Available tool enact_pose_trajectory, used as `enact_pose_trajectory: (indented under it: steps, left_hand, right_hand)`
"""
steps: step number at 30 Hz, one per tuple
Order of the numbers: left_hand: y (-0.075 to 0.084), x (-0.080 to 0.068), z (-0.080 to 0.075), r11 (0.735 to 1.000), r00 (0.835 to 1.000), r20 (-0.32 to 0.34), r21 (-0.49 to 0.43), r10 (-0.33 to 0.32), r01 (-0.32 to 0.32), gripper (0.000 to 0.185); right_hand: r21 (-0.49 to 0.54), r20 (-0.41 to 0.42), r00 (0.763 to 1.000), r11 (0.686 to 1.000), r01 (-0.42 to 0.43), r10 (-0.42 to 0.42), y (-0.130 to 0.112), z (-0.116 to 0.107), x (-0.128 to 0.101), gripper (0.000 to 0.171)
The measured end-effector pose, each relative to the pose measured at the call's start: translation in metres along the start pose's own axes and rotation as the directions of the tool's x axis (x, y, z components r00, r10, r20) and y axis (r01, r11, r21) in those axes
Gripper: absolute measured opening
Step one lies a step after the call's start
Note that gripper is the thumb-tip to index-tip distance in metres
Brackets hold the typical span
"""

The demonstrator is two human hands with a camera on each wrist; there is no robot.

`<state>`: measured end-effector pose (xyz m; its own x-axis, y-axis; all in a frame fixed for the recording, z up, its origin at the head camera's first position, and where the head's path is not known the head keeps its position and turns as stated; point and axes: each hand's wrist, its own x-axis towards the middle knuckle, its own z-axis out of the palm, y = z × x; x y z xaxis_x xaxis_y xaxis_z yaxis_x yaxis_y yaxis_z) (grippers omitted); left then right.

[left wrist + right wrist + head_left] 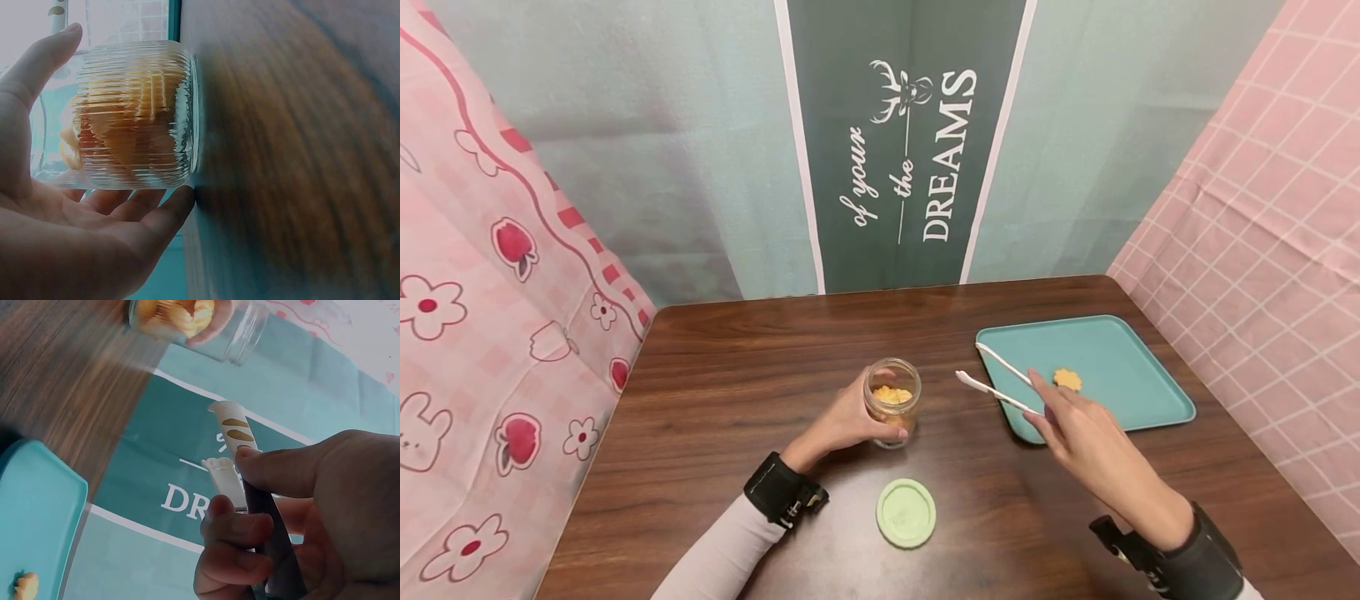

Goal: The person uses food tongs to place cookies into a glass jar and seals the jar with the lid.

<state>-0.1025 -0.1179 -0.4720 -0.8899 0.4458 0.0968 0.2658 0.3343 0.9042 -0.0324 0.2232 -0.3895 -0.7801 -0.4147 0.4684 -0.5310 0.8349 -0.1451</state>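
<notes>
My left hand (852,414) grips a ribbed glass jar (134,115) around its side, thumb on one side and fingers on the other. Inside the jar, yellow flower-shaped cookies (892,395) fill part of the space, and its mouth is uncovered. My right hand (1086,442) holds white tongs (1000,392) between thumb and fingers. The tips of the tongs stand apart with nothing between them, pointing toward the jar. One flower-shaped cookie (1067,380) lies on the teal tray (1120,350), just beyond my right fingers.
A round light-green lid (906,513) lies on the brown wooden table (760,350), nearer me than the jar. Pink cloths (1262,208) hang at both sides, and a green curtain (895,167) with white lettering hangs behind the table.
</notes>
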Motion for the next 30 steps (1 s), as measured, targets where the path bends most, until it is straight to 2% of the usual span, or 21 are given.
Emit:
enact_pose_trajectory:
  steps: [30]
  left_hand:
    - [0.004, -0.002, 0.001, 0.999, 1.000, -0.026, 0.052, -0.010, 0.011, 0.093]
  right_hand:
    - [-0.020, 0.023, 0.998, 0.998, -0.052, 0.053, 0.014, -0.006, -0.011, 0.063]
